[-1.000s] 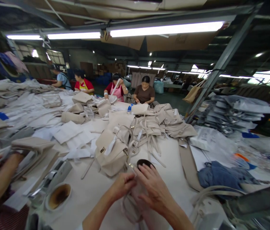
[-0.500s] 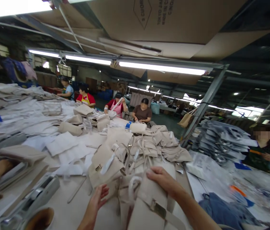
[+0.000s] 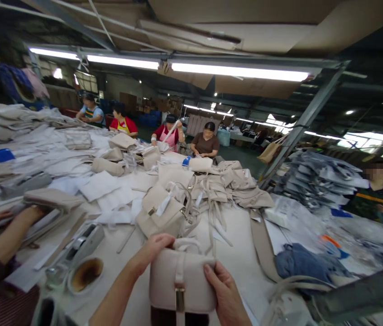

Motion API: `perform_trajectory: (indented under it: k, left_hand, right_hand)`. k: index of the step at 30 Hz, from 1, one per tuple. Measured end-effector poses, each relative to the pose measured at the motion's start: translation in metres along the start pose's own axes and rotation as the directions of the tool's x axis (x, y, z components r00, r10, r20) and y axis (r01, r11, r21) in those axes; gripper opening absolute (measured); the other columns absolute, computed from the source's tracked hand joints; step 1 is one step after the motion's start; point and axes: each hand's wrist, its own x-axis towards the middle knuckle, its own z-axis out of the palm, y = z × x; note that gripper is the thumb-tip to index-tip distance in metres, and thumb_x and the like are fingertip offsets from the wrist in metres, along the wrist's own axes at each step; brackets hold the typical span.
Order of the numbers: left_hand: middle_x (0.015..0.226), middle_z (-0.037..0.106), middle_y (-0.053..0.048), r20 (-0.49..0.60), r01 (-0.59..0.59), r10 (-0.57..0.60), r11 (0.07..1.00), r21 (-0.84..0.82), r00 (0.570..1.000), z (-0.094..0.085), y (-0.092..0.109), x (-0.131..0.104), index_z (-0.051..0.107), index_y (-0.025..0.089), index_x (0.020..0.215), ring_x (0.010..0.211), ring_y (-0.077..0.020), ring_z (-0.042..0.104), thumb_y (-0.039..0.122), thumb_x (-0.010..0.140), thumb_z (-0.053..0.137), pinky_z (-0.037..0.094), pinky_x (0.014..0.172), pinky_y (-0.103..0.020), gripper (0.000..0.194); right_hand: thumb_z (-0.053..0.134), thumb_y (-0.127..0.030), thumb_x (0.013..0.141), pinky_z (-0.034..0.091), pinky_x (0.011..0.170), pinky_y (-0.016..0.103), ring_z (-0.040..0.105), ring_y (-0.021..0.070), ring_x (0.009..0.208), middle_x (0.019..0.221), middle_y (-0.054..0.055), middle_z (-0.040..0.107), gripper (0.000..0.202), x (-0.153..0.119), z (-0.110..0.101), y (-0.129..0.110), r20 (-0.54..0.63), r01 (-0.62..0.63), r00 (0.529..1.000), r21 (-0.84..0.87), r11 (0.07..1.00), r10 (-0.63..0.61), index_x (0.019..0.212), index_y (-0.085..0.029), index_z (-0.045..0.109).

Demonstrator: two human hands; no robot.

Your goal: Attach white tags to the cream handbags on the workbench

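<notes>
A beige bag [image 3: 164,280] with a flap, a top handle and a metal clasp on its front strap is held upright at the bottom centre. My left hand [image 3: 154,253] grips its upper left corner beside the handle. On its right side, my right hand [image 3: 220,283] holds the edge with the thumb on the front. Just beyond lies another beige bag [image 3: 167,215] with a metal clasp and a white tag, near a heap of beige bags [image 3: 225,185].
A dish with brown liquid [image 3: 86,274] and a grey metal tool [image 3: 76,246] are at left, near another person's arm [image 3: 15,231]. Blue cloth [image 3: 303,262], plastic bags and a dark bar [image 3: 364,287] lie right. Several people sit around the table.
My left hand has gone from empty to holding the bag. The bag has been pulled closer and turned upright, and my right hand has moved down its right side. The camera view has shifted.
</notes>
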Motion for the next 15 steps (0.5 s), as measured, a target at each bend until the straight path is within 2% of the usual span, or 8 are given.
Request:
perform_trajectory:
  k: [3,6,9,10,12,15]
  left_hand:
    - [0.093,0.071,-0.003,0.003,-0.009,0.008,0.945,0.328,1.0,0.007,-0.003,0.0,0.065,0.015,0.101,0.091,-0.0212,0.062,0.037,0.077,0.056,0.046,0.08,-0.03,0.033]
    - [0.081,0.067,-0.002,-0.029,-0.03,0.052,0.854,0.519,0.998,0.023,-0.001,0.011,0.063,0.018,0.08,0.083,-0.0193,0.059,0.031,0.081,0.05,0.042,0.074,-0.029,0.019]
    - [0.078,0.064,-0.003,-0.106,-0.004,0.096,0.758,0.653,0.99,0.038,0.003,0.029,0.059,0.018,0.08,0.078,-0.0192,0.057,0.03,0.088,0.042,0.039,0.072,-0.03,0.022]
    - [0.078,0.064,-0.004,-0.131,0.01,0.111,0.726,0.687,0.985,0.043,0.003,0.035,0.058,0.018,0.082,0.077,-0.0193,0.057,0.03,0.09,0.04,0.039,0.072,-0.03,0.023]
    - [0.081,0.064,-0.005,-0.17,0.031,0.143,0.669,0.743,0.975,0.052,-0.001,0.045,0.057,0.018,0.086,0.077,-0.0195,0.059,0.03,0.093,0.037,0.039,0.071,-0.03,0.024]
    - [0.087,0.066,-0.008,-0.195,0.038,0.204,0.591,0.805,0.959,0.069,-0.012,0.051,0.057,0.018,0.09,0.081,-0.0206,0.061,0.028,0.094,0.037,0.041,0.072,-0.031,0.022]
  right_hand:
    - [0.078,-0.051,0.063,0.052,0.073,0.029,0.065,0.0214,0.082,0.087,0.003,0.073,0.045,-0.008,-0.009,0.026,-0.035,0.016,0.999,0.022,1.0,-0.015,0.095,-0.02,0.07]
    - [0.075,-0.049,0.067,0.051,0.079,0.031,0.064,0.0219,0.087,0.089,0.003,0.073,0.043,-0.015,-0.016,0.028,-0.029,0.063,0.997,-0.051,0.997,-0.065,0.099,-0.02,0.069]
    - [0.07,-0.051,0.068,0.051,0.065,0.029,0.064,0.0214,0.075,0.078,0.003,0.071,0.045,-0.017,-0.03,0.039,0.018,0.083,0.997,-0.252,0.964,-0.081,0.099,-0.018,0.069]
    - [0.067,-0.052,0.07,0.049,0.058,0.028,0.063,0.0211,0.068,0.072,0.003,0.069,0.044,-0.017,-0.037,0.047,0.027,0.067,0.998,-0.358,0.931,-0.061,0.097,-0.017,0.069]
    - [0.06,-0.053,0.073,0.045,0.052,0.028,0.061,0.0214,0.062,0.067,0.005,0.068,0.039,-0.016,-0.052,0.071,0.002,0.055,0.998,-0.592,0.804,-0.068,0.087,-0.017,0.068]
    - [0.051,-0.049,0.08,0.046,0.064,0.028,0.065,0.023,0.073,0.075,0.008,0.072,0.033,-0.015,-0.075,0.103,-0.046,0.052,0.984,-0.848,0.527,-0.171,0.08,-0.019,0.066]
